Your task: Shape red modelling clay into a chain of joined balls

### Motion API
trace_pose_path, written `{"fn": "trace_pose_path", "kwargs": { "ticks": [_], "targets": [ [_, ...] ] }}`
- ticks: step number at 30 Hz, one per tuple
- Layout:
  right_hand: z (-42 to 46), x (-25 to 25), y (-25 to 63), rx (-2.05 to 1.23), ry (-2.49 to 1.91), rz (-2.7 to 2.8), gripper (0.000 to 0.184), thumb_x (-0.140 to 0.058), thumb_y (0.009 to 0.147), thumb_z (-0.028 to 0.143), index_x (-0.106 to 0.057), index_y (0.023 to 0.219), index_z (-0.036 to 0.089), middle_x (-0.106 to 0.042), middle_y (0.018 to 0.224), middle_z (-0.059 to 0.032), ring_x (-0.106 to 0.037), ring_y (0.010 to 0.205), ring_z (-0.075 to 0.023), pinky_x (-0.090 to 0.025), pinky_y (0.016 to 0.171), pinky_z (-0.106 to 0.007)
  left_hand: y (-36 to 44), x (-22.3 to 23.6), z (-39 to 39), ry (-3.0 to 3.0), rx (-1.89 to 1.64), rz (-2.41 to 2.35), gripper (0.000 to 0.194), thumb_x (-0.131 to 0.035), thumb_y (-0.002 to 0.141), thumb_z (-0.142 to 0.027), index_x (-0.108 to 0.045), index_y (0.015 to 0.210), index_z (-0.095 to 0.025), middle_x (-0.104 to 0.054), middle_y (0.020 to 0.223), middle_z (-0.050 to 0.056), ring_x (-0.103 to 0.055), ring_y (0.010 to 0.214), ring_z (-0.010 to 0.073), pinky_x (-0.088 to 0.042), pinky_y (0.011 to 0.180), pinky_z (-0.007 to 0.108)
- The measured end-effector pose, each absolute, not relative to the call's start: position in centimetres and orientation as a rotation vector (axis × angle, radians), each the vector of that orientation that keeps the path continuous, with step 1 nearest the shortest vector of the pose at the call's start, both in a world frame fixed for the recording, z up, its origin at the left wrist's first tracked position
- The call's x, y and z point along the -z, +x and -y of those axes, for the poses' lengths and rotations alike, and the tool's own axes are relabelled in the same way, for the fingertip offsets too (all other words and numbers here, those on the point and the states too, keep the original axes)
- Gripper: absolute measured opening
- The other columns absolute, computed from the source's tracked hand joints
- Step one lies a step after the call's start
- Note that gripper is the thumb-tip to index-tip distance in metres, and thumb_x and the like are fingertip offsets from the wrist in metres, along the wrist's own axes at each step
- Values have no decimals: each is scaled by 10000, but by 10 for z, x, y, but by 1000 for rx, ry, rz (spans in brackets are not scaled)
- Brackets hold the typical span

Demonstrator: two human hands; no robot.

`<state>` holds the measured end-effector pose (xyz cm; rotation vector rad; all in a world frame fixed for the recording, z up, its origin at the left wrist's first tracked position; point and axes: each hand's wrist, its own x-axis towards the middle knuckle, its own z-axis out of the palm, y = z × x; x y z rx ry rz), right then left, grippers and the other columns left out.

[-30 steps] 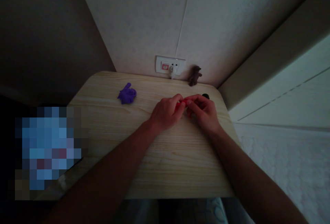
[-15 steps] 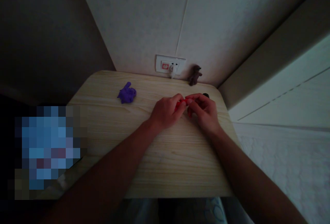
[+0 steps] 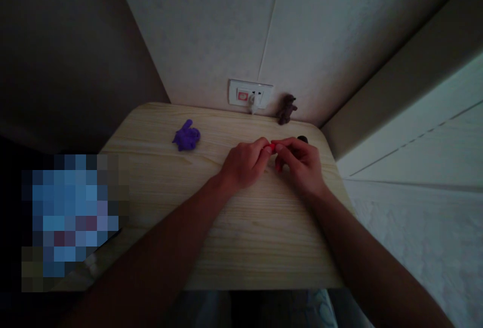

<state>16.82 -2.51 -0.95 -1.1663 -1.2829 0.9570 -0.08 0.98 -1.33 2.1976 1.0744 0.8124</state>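
Fingertips of my left hand (image 3: 247, 163) and my right hand (image 3: 301, 163) meet over the wooden table, both closed around a small piece of red modelling clay (image 3: 272, 148). More red shows below the right fingers, close to the palm. Most of the clay is hidden by the fingers, so its shape cannot be made out. A dark round thing (image 3: 302, 139) sits just behind my right hand, partly covered by it. Further left lies a purple clay figure (image 3: 187, 137), apart from both hands.
A brown bear-like figure (image 3: 287, 109) stands against the wall at the back of the table (image 3: 264, 247). Left of it, a plug sits in the wall socket (image 3: 250, 94). A blurred-out bluish patch (image 3: 71, 212) covers the left side. A white cabinet (image 3: 415, 116) borders the right.
My fingers have closed further over the red clay, so less of it shows at the left hand. The figures have stayed in place; the view has shifted slightly.
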Motion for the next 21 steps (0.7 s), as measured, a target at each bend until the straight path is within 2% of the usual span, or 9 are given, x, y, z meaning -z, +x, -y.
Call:
{"fn": "trace_pose_path", "kwargs": {
  "ticks": [6, 9, 14, 21],
  "targets": [
    [26, 9, 170, -971, -1167, 1267, 209, -789, 839, 402, -803, 880, 197, -682, 671, 1, -561, 513, -109, -432, 480, -262, 0, 11, -8, 2242, -751, -1110, 385, -388, 1062, -455, -684, 1052, -209, -751, 848, 55, -698, 774, 214, -465, 714, 314],
    [26, 7, 170, -975, -1161, 1284, 204, -761, 852, 393, -812, 889, 199, -703, 724, -13, -564, 533, -111, -444, 501, -273, 1, 11, -8, 2235, -745, -1114, 396, -411, 1059, -486, -686, 1106, -206, -765, 873, 57, -704, 784, 214, -463, 718, 314],
    [27, 6, 170, -938, -1190, 1323, 206, -744, 858, 398, -819, 928, 220, -722, 815, -29, -562, 563, -116, -452, 512, -284, 3, 13, -10, 2276, -745, -1152, 381, -407, 1066, -444, -701, 1112, -206, -775, 878, 70, -712, 778, 215, -481, 722, 314],
    [26, 8, 172, -928, -1219, 1308, 200, -734, 864, 386, -826, 934, 223, -673, 663, -6, -550, 529, -127, -430, 497, -282, 3, 14, -9, 2339, -691, -1188, 421, -340, 1093, -437, -691, 1117, -206, -778, 915, 83, -726, 804, 226, -490, 727, 317]
  ]
}}
